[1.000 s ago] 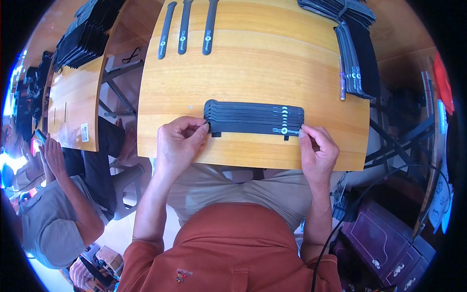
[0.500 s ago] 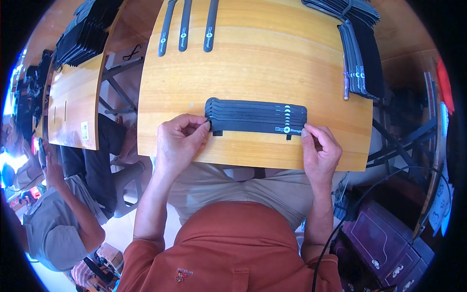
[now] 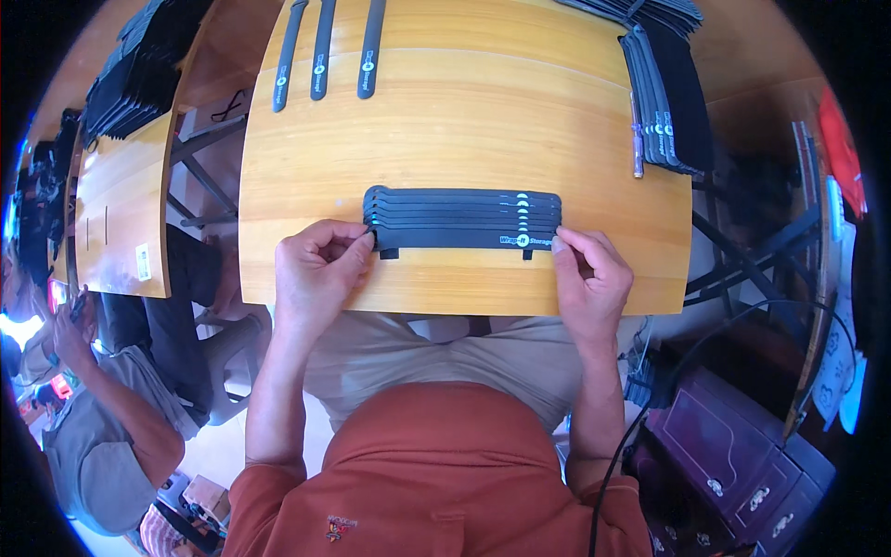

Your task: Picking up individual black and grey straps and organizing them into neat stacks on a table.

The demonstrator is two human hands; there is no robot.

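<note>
Several dark grey straps with pale printing [image 3: 445, 223] lie fanned in an overlapping stack, crosswise on the wooden table in front of me. My left hand [image 3: 322, 272] pinches the left end of the nearest strap between thumb and forefinger. At that strap's other end, my right hand [image 3: 594, 276] has its thumb and forefinger closed on the corner. Two small black tabs stick out below the stack's near edge. Farther off, three single straps [image 3: 368, 56] lie apart from one another, pointing away from me.
At the table's right edge is a pile of straps [image 3: 654, 111] with a pen [image 3: 637, 139] beside it; another bundle [image 3: 640, 11] sits behind. On the left, a second table [image 3: 121, 213] bears stacked black straps [image 3: 139, 84]. A seated person [image 3: 111, 455] and purple drawers [image 3: 733, 446] flank me.
The whole view has shifted slightly, so the table appears farther left. Both hands stay at the two ends of the nearest strap, with little other visible movement.
</note>
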